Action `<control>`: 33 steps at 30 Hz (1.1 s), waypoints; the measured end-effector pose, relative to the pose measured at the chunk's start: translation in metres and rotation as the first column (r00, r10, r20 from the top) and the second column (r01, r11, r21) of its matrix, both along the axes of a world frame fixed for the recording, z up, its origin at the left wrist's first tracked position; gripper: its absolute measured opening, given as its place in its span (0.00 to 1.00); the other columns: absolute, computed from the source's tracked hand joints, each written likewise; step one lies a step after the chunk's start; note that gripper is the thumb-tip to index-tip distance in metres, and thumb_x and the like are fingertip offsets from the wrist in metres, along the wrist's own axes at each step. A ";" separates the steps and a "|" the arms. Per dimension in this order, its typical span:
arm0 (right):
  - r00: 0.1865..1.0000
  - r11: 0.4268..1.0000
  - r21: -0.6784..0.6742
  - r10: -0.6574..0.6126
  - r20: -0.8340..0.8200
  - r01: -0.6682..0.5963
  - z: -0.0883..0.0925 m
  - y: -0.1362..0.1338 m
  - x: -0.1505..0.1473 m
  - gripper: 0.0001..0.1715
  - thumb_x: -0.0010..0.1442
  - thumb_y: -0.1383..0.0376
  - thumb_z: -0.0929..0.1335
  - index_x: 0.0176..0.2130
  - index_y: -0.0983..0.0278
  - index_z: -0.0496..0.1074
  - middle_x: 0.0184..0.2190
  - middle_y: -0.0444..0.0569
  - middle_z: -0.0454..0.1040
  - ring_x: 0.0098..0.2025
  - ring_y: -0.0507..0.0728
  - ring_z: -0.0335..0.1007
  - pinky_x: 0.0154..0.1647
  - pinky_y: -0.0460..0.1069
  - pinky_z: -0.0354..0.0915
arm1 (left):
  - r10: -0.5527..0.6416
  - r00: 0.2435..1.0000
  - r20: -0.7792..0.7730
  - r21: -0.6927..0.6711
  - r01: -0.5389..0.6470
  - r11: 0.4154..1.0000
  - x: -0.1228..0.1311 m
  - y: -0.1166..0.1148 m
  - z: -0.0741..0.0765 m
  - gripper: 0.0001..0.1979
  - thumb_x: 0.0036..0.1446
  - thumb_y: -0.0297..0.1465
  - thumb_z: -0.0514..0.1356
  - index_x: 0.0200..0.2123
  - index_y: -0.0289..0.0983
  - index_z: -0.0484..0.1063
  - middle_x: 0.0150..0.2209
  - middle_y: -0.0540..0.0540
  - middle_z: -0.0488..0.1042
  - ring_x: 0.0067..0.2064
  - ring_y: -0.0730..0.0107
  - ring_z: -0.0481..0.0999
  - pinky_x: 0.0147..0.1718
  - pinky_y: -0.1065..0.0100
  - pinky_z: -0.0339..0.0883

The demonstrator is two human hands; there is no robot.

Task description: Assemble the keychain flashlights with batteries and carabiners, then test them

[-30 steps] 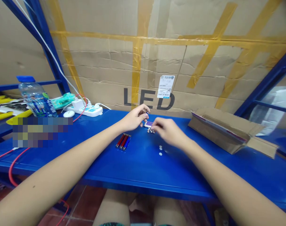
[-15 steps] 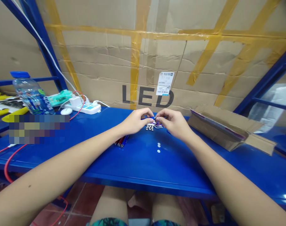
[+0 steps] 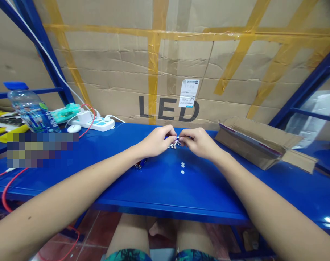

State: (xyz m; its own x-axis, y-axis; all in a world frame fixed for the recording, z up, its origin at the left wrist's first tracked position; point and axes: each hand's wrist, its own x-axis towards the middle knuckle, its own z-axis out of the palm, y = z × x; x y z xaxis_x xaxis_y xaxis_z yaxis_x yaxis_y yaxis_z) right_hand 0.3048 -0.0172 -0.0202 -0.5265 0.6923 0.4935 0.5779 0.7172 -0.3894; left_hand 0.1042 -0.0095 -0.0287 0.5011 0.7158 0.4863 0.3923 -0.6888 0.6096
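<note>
Both hands meet near the back middle of the blue table. My left hand (image 3: 163, 140) pinches a small blue tube-like piece (image 3: 178, 138), mostly hidden by the fingers. Closed at the other end of it, my right hand (image 3: 194, 141) has its fingertips on a small part too tiny to make out. Several small silver pieces (image 3: 172, 145) lie just below the fingertips. Dark and red slim tubes (image 3: 139, 165) rest beside my left wrist, partly covered by it. Nearer the front lie three small white discs (image 3: 182, 172).
An open cardboard box (image 3: 249, 145) sits at the right. To the left are a white power strip (image 3: 101, 124), a white round object (image 3: 74, 128), a water bottle (image 3: 34, 112) and a red cable (image 3: 7, 192). A large carton (image 3: 113, 72) stands behind.
The view has shifted slightly. My hands stay together, with the fingertips a little closer over the silver pieces, and my left forearm covers more of the slim tubes.
</note>
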 end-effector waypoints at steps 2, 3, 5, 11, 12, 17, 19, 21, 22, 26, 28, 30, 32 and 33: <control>1.000 1.000 -0.019 -0.005 -0.006 0.005 -0.001 0.001 0.000 0.13 0.59 0.70 0.63 0.24 0.64 0.70 0.20 0.44 0.72 0.24 0.51 0.63 0.30 0.47 0.57 | 0.010 1.000 -0.010 0.026 -0.010 1.000 0.001 -0.001 -0.001 0.04 0.61 0.30 0.56 0.33 0.37 0.68 0.33 0.48 0.75 0.35 0.68 0.73 0.35 0.66 0.64; 1.000 0.999 -0.034 -0.009 -0.013 0.009 -0.001 0.001 0.000 0.13 0.59 0.69 0.63 0.24 0.64 0.70 0.20 0.44 0.71 0.24 0.51 0.63 0.30 0.47 0.57 | 0.016 1.000 -0.026 0.048 -0.015 0.999 0.001 -0.002 -0.001 0.04 0.61 0.30 0.56 0.33 0.37 0.68 0.33 0.48 0.76 0.35 0.68 0.73 0.35 0.66 0.64; 0.999 0.995 -0.094 -0.016 -0.039 0.012 -0.002 0.002 -0.001 0.14 0.59 0.68 0.64 0.22 0.64 0.68 0.19 0.43 0.70 0.23 0.51 0.62 0.30 0.47 0.56 | 0.031 0.996 -0.082 0.129 -0.021 0.991 0.001 -0.003 -0.002 0.04 0.62 0.29 0.55 0.34 0.37 0.68 0.34 0.47 0.76 0.35 0.67 0.73 0.35 0.66 0.63; 0.998 0.983 -0.183 -0.016 -0.063 0.004 0.001 0.001 -0.001 0.15 0.58 0.67 0.64 0.21 0.64 0.66 0.17 0.42 0.67 0.22 0.51 0.59 0.28 0.47 0.54 | 0.044 0.986 -0.162 0.304 0.008 0.953 0.001 -0.004 -0.002 0.04 0.62 0.26 0.54 0.36 0.36 0.68 0.37 0.44 0.76 0.39 0.64 0.75 0.38 0.63 0.65; 0.999 0.992 -0.122 -0.016 -0.036 0.011 0.002 0.000 -0.001 0.15 0.58 0.68 0.64 0.21 0.64 0.67 0.18 0.42 0.68 0.23 0.51 0.60 0.28 0.47 0.54 | 0.031 0.992 -0.125 0.256 0.002 0.967 0.002 -0.004 -0.002 0.03 0.62 0.27 0.55 0.36 0.36 0.68 0.36 0.44 0.76 0.38 0.65 0.75 0.38 0.64 0.66; 0.998 0.991 0.130 -0.001 0.064 -0.007 0.000 0.002 0.004 0.14 0.60 0.71 0.62 0.28 0.65 0.74 0.24 0.47 0.74 0.26 0.52 0.64 0.31 0.48 0.55 | -0.025 0.999 0.028 -0.177 0.030 0.984 0.002 -0.004 0.005 0.05 0.62 0.32 0.58 0.37 0.35 0.68 0.30 0.48 0.76 0.27 0.72 0.74 0.30 0.68 0.67; 0.996 0.988 0.154 -0.003 0.088 -0.011 -0.002 0.004 0.005 0.15 0.60 0.72 0.61 0.31 0.65 0.76 0.26 0.49 0.75 0.28 0.53 0.67 0.32 0.48 0.55 | -0.045 0.999 -0.021 -0.260 0.039 0.965 0.001 -0.003 0.007 0.08 0.63 0.35 0.57 0.35 0.35 0.69 0.29 0.47 0.76 0.24 0.74 0.72 0.26 0.69 0.65; 0.995 0.986 0.166 -0.007 0.101 -0.010 -0.003 0.005 0.005 0.15 0.61 0.72 0.61 0.32 0.65 0.77 0.27 0.49 0.76 0.29 0.54 0.68 0.32 0.48 0.56 | -0.064 0.995 -0.081 -0.275 0.039 0.961 -0.001 -0.002 0.009 0.13 0.64 0.37 0.56 0.30 0.35 0.69 0.27 0.48 0.74 0.21 0.76 0.68 0.23 0.70 0.62; 0.995 0.985 0.170 -0.010 0.103 -0.008 -0.003 0.005 0.005 0.16 0.61 0.73 0.61 0.32 0.65 0.77 0.27 0.50 0.77 0.29 0.54 0.68 0.32 0.48 0.56 | -0.075 0.993 -0.089 -0.287 0.047 0.957 -0.001 -0.001 0.010 0.15 0.64 0.38 0.55 0.28 0.35 0.69 0.26 0.49 0.72 0.21 0.77 0.66 0.22 0.70 0.60; 0.996 0.984 0.178 0.006 0.085 -0.021 -0.002 0.002 0.005 0.15 0.60 0.73 0.61 0.32 0.64 0.77 0.28 0.50 0.77 0.30 0.54 0.70 0.33 0.48 0.57 | -0.128 0.991 0.040 -0.464 0.132 0.876 0.000 -0.001 0.012 0.16 0.66 0.36 0.52 0.27 0.36 0.68 0.22 0.52 0.63 0.21 0.78 0.59 0.19 0.72 0.53; 0.996 0.983 0.178 0.022 0.083 -0.037 0.000 0.000 0.004 0.15 0.60 0.73 0.61 0.32 0.64 0.77 0.28 0.49 0.77 0.30 0.54 0.70 0.33 0.48 0.58 | -0.112 0.989 0.094 -0.547 0.145 0.825 0.001 -0.003 0.012 0.15 0.66 0.35 0.52 0.27 0.36 0.68 0.21 0.52 0.60 0.20 0.78 0.56 0.18 0.73 0.50; 0.994 0.982 0.184 0.029 0.102 -0.048 0.000 -0.001 0.004 0.16 0.58 0.73 0.61 0.32 0.64 0.76 0.28 0.50 0.77 0.30 0.55 0.70 0.34 0.48 0.59 | -0.095 0.987 0.130 -0.614 0.155 0.774 0.003 -0.005 0.013 0.15 0.65 0.35 0.54 0.25 0.36 0.66 0.19 0.53 0.56 0.18 0.80 0.52 0.16 0.73 0.46; 0.990 0.978 0.201 0.026 0.138 -0.054 0.001 -0.002 0.004 0.17 0.56 0.75 0.60 0.32 0.65 0.76 0.29 0.51 0.77 0.31 0.55 0.70 0.34 0.49 0.59 | -0.099 0.978 0.182 -0.699 0.199 0.687 0.002 -0.006 0.014 0.15 0.63 0.36 0.55 0.24 0.37 0.64 0.18 0.55 0.51 0.17 0.81 0.47 0.15 0.73 0.41; 0.988 0.976 0.211 0.025 0.155 -0.057 0.001 -0.002 0.003 0.17 0.55 0.75 0.60 0.32 0.65 0.76 0.29 0.52 0.77 0.32 0.56 0.69 0.35 0.49 0.59 | -0.109 0.972 0.207 -0.743 0.228 0.629 0.001 -0.006 0.016 0.15 0.63 0.36 0.56 0.24 0.37 0.63 0.17 0.56 0.49 0.17 0.81 0.45 0.15 0.73 0.39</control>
